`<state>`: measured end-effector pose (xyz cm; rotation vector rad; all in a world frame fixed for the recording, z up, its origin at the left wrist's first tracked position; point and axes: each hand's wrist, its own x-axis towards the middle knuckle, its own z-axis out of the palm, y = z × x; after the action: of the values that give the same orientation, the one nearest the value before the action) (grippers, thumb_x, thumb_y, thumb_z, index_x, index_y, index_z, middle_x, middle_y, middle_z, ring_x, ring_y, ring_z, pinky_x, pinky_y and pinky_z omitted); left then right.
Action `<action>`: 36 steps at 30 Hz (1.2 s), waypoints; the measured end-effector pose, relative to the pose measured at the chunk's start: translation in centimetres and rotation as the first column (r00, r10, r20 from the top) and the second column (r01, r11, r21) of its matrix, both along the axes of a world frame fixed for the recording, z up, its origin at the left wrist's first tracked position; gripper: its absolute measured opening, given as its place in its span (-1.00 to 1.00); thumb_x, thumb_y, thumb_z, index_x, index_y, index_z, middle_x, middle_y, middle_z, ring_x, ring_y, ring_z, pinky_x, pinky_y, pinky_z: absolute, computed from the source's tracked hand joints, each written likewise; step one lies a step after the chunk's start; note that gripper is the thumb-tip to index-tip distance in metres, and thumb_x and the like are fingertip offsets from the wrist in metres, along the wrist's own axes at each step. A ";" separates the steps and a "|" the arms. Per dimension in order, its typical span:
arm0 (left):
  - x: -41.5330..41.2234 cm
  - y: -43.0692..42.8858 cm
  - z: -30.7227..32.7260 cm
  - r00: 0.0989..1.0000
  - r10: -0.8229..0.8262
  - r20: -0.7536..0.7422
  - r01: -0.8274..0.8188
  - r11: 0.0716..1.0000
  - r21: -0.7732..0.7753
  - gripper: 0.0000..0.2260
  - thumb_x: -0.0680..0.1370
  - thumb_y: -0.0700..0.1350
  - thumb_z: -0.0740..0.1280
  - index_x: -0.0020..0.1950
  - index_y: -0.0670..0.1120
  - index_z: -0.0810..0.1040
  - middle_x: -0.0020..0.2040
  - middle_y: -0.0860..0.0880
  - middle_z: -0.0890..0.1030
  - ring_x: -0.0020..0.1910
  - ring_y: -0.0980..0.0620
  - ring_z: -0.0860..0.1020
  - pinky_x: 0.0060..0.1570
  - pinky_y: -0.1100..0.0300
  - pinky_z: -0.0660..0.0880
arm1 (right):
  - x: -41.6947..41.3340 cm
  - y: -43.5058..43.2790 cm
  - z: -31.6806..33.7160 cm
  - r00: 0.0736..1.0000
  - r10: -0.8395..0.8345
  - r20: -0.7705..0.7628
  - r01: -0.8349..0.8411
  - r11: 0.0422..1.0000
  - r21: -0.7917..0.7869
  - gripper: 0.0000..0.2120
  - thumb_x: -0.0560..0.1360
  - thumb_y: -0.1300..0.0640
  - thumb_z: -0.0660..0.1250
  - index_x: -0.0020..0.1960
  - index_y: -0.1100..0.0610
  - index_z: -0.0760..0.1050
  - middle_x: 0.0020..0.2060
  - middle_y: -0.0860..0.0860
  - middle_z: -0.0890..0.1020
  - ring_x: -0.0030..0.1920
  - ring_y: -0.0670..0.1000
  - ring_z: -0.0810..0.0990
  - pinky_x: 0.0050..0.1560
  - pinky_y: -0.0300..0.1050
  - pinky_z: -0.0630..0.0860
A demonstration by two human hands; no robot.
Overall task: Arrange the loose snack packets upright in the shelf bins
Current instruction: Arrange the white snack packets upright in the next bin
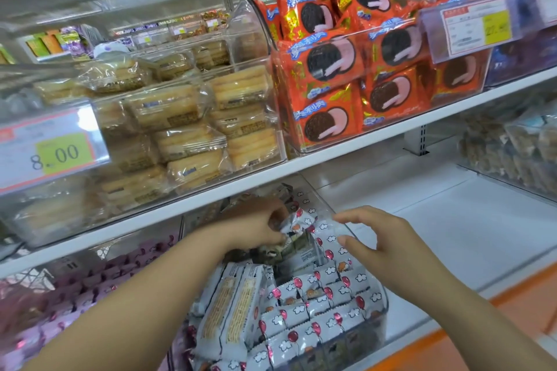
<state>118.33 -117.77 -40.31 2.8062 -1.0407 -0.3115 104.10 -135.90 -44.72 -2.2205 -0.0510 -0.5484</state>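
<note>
Head view, upper shelf's left edge: a white price card with a yellow patch (57, 153) reads "8.00"; its smaller print is blurred.
Upper shelf, left bin: clear-wrapped pale sandwich biscuits (187, 117) lie flat in stacks; their printing is too soft to read.
Lower shelf's left end: pink packets (75, 289) fill the neighbouring bin.
Left hand (256, 226): grip clamped, with the fingers curled round one white packet printed with red balloons and clouds (298, 223). It is at the back of the clear plastic bin (357, 238), likely to turn the packet onto its edge.
Bin contents: the front rows of matching white packets (313, 310) stand upright, while the back is jumbled.
Right hand (388, 238): grip apart, fingers spread and holding nothing. It is over the bin's right wall, probably ready to steady the rows; whether it touches the wall I cannot tell.
Upper shelf, right bin: orange packets picturing a dark cookie with pink cream (331, 60); the blue-and-white lettering is not legible.
Upper shelf's right edge: a second price card (470, 27), whose yellow patch begins "27."; the rest is blurred.
</note>
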 end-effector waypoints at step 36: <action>2.2 -2.5 -3.8 0.971 0.125 -0.206 -0.003 0.861 0.509 -0.65 0.65 -0.05 0.12 0.39 -0.12 0.44 0.39 -0.06 0.43 0.33 -0.06 0.41 0.35 0.00 0.32 | 0.5 -2.1 -0.5 0.928 -0.351 0.125 0.176 0.709 0.683 -0.82 0.54 0.14 0.30 0.01 -0.15 0.50 -0.17 -0.12 0.66 -0.16 -0.15 0.63 0.06 0.11 0.57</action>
<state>120.54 -120.25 -44.10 3.1292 -0.9128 -1.0184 104.65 -137.97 -45.21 -1.4470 0.3040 -0.8515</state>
